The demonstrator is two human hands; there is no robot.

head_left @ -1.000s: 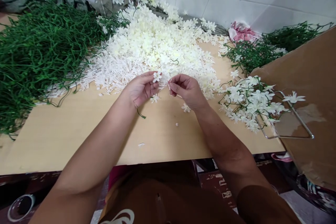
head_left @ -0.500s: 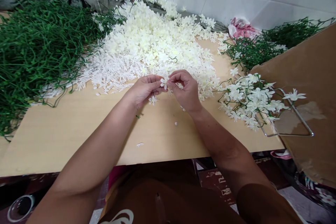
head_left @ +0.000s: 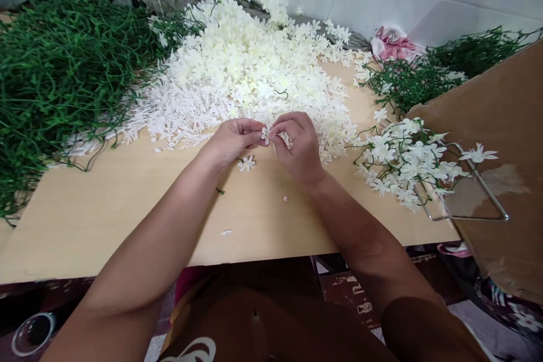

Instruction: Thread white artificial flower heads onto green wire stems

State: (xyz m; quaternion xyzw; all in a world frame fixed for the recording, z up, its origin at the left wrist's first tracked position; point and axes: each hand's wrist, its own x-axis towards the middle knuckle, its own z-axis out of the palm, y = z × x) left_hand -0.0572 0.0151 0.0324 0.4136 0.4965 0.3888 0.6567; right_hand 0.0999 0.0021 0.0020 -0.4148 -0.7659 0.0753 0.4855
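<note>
Above a pale desk (head_left: 106, 198), the left hand (head_left: 235, 140) pinches a white artificial blossom (head_left: 265, 134) in its fingers while the right hand (head_left: 301, 147) grips what looks like a thin white stamen (head_left: 272, 135) against it, likely best joined straight, petals uncrushed.

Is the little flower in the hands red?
No, the small flower held in the left hand's fingertips has white petals.
</note>
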